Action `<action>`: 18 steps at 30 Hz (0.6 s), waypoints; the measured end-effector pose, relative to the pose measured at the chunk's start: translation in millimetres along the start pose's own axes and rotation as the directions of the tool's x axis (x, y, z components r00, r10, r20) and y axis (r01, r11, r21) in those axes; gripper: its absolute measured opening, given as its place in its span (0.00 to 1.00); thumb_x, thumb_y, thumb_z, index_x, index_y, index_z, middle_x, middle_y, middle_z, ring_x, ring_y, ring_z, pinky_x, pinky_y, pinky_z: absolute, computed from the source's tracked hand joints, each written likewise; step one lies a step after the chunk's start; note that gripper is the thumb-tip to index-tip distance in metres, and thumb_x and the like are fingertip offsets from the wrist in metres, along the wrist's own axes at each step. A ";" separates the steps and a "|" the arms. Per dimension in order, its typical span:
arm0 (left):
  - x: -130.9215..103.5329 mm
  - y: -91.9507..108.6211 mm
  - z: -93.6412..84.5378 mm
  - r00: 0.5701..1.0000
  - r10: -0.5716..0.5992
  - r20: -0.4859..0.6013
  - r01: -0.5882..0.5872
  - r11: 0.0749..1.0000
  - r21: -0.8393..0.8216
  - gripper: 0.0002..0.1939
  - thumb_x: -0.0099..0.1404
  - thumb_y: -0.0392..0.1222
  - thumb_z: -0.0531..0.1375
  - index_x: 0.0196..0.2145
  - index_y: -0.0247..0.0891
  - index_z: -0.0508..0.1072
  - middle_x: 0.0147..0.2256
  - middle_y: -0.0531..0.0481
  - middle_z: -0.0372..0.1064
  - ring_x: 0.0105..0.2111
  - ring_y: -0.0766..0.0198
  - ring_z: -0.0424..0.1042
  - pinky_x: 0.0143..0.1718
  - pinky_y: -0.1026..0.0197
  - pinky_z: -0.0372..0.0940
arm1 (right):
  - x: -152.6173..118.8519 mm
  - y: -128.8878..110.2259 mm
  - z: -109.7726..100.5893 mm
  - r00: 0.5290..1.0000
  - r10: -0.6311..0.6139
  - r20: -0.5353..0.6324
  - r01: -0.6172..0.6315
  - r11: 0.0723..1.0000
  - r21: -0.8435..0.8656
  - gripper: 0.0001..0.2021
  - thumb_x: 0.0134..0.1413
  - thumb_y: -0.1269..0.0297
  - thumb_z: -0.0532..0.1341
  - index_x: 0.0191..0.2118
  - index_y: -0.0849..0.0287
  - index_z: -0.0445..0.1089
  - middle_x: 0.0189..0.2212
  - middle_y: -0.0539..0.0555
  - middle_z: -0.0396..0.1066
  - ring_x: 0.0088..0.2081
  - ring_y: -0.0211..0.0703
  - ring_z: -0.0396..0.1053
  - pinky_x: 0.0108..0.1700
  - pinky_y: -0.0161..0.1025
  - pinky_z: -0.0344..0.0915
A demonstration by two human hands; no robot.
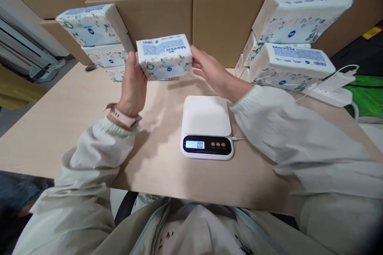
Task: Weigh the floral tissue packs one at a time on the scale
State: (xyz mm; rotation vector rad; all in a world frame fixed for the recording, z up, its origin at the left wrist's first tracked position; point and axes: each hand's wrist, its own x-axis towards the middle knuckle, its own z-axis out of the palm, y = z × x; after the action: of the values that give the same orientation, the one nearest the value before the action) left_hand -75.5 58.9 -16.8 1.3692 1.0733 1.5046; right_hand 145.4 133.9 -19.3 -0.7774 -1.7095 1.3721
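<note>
A white tissue pack (166, 57) with blue print and a floral pattern is held between my two hands, raised above the back of the table. My left hand (133, 83) grips its left end, and my right hand (212, 69) has its fingers on the right end. Below and slightly right of the pack, a white digital scale (207, 117) rests on the table; its plate carries nothing and its display (195, 145) reads 0.0. Similar packs stand stacked at the left (92, 26) and at the right (302, 18).
Cardboard boxes (224, 28) form a wall along the back of the wooden table (158, 159). A white power strip (332, 93) with cables lies at the right. A cable runs from the scale's right side beneath my right sleeve.
</note>
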 end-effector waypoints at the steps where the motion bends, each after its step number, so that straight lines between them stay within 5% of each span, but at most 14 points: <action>1: -18.3 6.1 9.0 0.999 0.010 0.039 -0.010 1.000 -0.011 0.30 0.81 0.67 0.48 0.66 0.52 0.74 0.71 0.64 0.67 0.82 0.51 0.42 0.84 0.47 0.42 | -31.8 -8.6 -5.1 1.000 0.030 0.009 -0.030 1.000 -0.004 0.29 0.73 0.35 0.55 0.65 0.49 0.72 0.71 0.52 0.70 0.75 0.57 0.64 0.80 0.68 0.54; 5: -79.8 13.6 40.9 0.980 -0.062 0.190 0.079 0.993 -0.088 0.33 0.80 0.69 0.50 0.72 0.52 0.71 0.75 0.58 0.62 0.83 0.50 0.39 0.84 0.46 0.44 | -147.0 -27.8 -21.8 0.990 0.122 -0.075 -0.128 0.989 -0.075 0.27 0.72 0.38 0.60 0.69 0.39 0.71 0.73 0.45 0.69 0.76 0.59 0.62 0.80 0.66 0.58; 8: -103.5 4.6 55.3 0.953 -0.125 0.277 0.163 0.979 -0.119 0.35 0.82 0.66 0.50 0.76 0.49 0.65 0.78 0.55 0.54 0.82 0.49 0.41 0.84 0.46 0.43 | -195.8 -18.9 -28.0 0.978 0.146 -0.150 -0.165 0.978 -0.124 0.29 0.69 0.37 0.63 0.70 0.36 0.70 0.72 0.45 0.70 0.75 0.62 0.65 0.79 0.69 0.59; 14: -118.2 -18.3 57.4 0.957 -0.149 0.248 0.168 0.984 -0.059 0.35 0.83 0.65 0.49 0.80 0.50 0.58 0.81 0.56 0.44 0.82 0.52 0.42 0.83 0.47 0.43 | -225.4 19.4 -29.9 0.958 0.008 -0.286 -0.059 0.983 -0.172 0.22 0.74 0.45 0.62 0.67 0.39 0.74 0.68 0.49 0.75 0.70 0.55 0.72 0.76 0.63 0.66; 18: -120.4 -32.5 45.9 0.967 -0.239 0.085 0.243 0.970 -0.035 0.40 0.80 0.70 0.49 0.81 0.50 0.55 0.82 0.53 0.39 0.83 0.52 0.39 0.83 0.43 0.42 | -235.9 39.9 -32.5 0.846 -0.223 -0.484 0.069 0.947 -0.314 0.17 0.76 0.51 0.60 0.63 0.40 0.77 0.62 0.50 0.79 0.65 0.53 0.76 0.72 0.59 0.71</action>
State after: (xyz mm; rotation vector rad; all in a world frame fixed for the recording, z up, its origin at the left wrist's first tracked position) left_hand -19.8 -42.7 -81.9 1.2102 1.1059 1.2784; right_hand 290.2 -40.3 -102.8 -1.0422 -1.5044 0.7207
